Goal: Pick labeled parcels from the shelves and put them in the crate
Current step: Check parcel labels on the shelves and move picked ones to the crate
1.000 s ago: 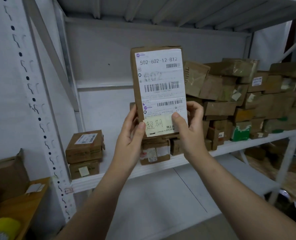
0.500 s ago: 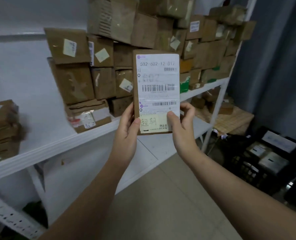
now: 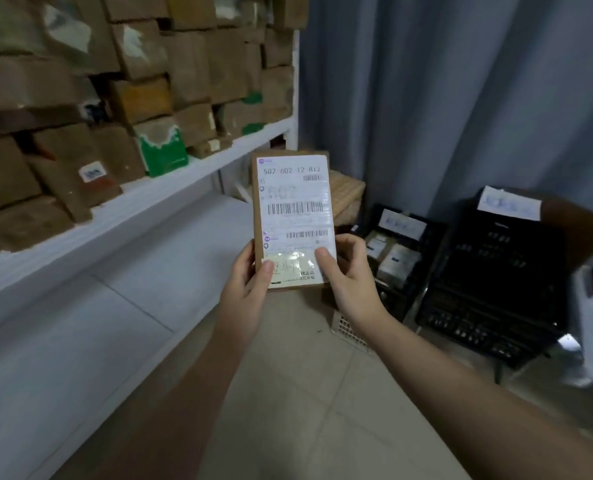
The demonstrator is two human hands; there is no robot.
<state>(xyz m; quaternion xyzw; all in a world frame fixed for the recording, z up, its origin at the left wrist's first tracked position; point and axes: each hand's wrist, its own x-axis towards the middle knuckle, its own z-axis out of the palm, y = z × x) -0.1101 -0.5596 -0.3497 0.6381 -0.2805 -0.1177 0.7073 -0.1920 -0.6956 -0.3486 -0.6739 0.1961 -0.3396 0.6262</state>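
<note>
- Parcel (image 3: 293, 216): upright at centre, label toward the camera, apart from the shelf (image 3: 156, 199) at 9 o'clock.
- Left hand (image 3: 248, 285): fingers curled on the Parcel's lower-left edge, thumb on the label.
- Right hand (image 3: 348, 275): same grip, lower-right edge.
- Black crate (image 3: 489, 289): on the floor, at 4 o'clock of the Parcel.

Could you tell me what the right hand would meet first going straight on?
Besides the parcel the right hand holds, probably the shelf's end; the black crate lies right of that line.
</note>
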